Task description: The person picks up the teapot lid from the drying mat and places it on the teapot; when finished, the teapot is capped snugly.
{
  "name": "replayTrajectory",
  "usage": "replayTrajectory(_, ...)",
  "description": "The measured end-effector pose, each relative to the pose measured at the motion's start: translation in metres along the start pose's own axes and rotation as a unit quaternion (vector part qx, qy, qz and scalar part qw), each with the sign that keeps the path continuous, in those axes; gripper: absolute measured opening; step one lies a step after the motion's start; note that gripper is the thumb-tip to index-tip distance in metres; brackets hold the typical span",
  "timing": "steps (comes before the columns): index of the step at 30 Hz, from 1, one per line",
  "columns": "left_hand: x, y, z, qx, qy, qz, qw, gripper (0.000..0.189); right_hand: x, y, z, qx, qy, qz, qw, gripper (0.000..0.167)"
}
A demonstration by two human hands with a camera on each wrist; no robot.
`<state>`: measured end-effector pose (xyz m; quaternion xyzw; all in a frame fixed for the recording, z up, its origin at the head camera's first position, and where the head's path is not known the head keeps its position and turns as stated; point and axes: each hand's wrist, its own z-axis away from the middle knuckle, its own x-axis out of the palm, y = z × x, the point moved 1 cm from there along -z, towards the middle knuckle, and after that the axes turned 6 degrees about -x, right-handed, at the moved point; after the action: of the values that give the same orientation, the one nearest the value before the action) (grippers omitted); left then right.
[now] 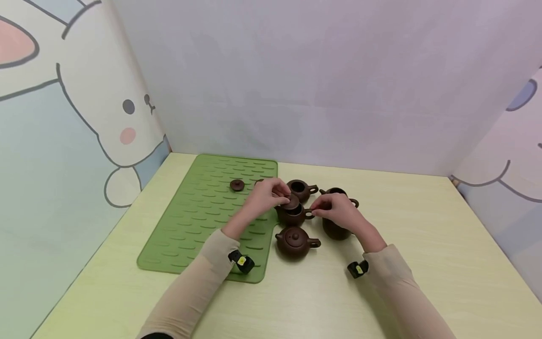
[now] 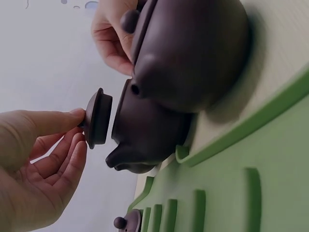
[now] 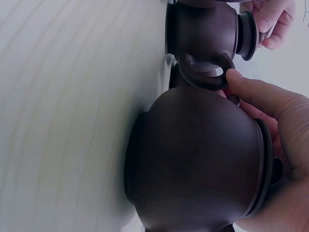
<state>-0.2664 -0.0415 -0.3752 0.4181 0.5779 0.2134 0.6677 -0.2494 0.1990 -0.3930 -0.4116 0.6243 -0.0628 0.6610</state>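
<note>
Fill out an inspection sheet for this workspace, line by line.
Surface: pale wood-look table, green ridged mat on its left part.
Job's things: middle teapot open, held lid just above its mouth, apart from it; front teapot and right-hand teapot lidded; rear left teapot uncovered; another teapot behind the right hand, partly hidden; loose lid on the mat.
Clutter: nothing seen.
Hands: left hand pinches the held lid; right hand pinches the middle teapot's handle.
Cables: nothing seen.
Surroundings: plain pale back wall; cartoon-printed side panels.
</note>
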Motion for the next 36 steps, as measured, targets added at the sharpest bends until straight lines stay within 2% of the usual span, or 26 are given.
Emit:
replayTrajectory(19, 0.013, 0.004, 0.0, 0.002, -0.022, -0.014, 0.9996, 0.013, 0.0, 0.0, 0.0, 0.008, -0.003, -0.006, 0.9999, 0.006)
replayTrajectory(28, 0.014, 0.003, 0.001, 0.009, -0.019, -0.018, 0.9996, 0.013, -0.001, 0.001, 0.0, 0.004, -0.001, -0.008, 1.0, 0.006)
replayTrajectory(36, 0.013, 0.001, 0.003, 0.008, -0.029, -0.018, 0.9994, 0.013, -0.002, 0.004, 0.001, 0.006, 0.003, -0.007, 1.0, 0.007)
